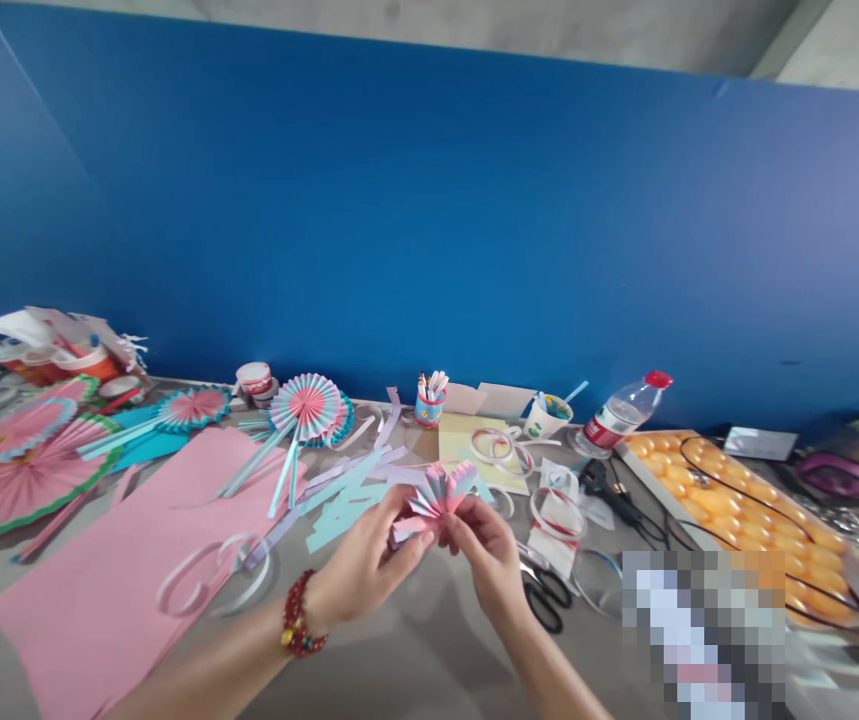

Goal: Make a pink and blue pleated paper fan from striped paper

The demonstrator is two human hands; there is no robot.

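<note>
A small pleated paper fan [440,492] in pink and pale blue is pinched between my two hands, above the middle of the table. My left hand [369,555] grips its left side with the thumb in front. At the fan's lower right, the fingertips of my right hand [485,550] press the folds together. Black-handled scissors [545,590] lie just right of my right wrist. Pale blue and lilac paper strips [354,495] are scattered behind my left hand. Large pink paper sheets [121,560] lie to the left.
Finished paper rosettes on sticks [305,403] stand or lie at the left. A pen cup [430,402], a paper cup [547,415] and a tilted water bottle [620,412] line the back by the blue wall [429,220]. White tape rings [500,447] and a tray of orange balls [744,510] are at the right.
</note>
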